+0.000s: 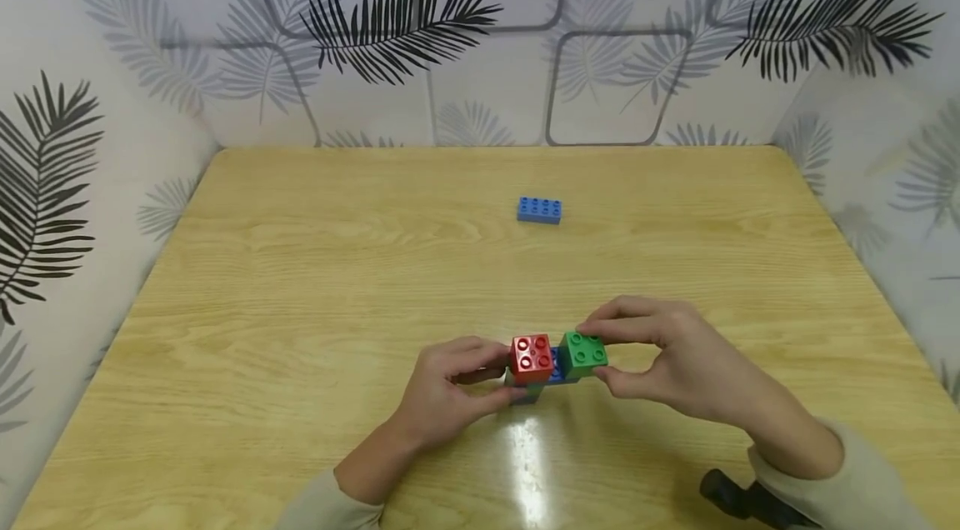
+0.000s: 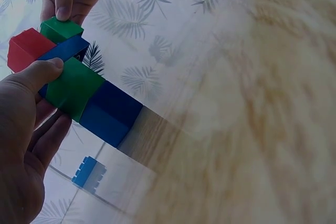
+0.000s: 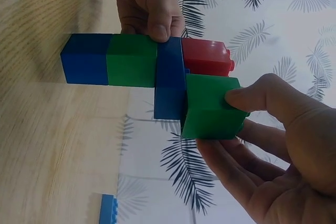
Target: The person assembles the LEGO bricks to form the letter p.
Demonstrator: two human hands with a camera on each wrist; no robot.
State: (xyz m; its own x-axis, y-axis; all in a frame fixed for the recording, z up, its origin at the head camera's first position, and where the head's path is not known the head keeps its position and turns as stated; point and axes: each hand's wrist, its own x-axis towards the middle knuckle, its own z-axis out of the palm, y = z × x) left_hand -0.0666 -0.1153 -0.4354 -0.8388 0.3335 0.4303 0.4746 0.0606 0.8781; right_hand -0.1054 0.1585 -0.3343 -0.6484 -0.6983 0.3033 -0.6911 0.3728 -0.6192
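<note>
A stack of toy building bricks stands upright on the table: a blue brick (image 3: 85,59) at the bottom, a green brick (image 3: 132,60) over it, then a longer blue brick (image 3: 169,80) lying across. On one end of that long brick sits a red brick (image 1: 532,358). My left hand (image 1: 450,384) grips the stack with thumb and fingers, near where the lower green brick meets the long blue one. My right hand (image 1: 675,359) pinches a second green brick (image 1: 583,354) at the long brick's other end. Whether that brick is fully pressed down I cannot tell.
Farther back on the wooden table (image 1: 337,263) lies another blue brick (image 1: 539,211), studs up. A black object (image 1: 731,492) shows beside the right sleeve at the near edge. Leaf-patterned walls (image 1: 487,97) border the table at the back and sides.
</note>
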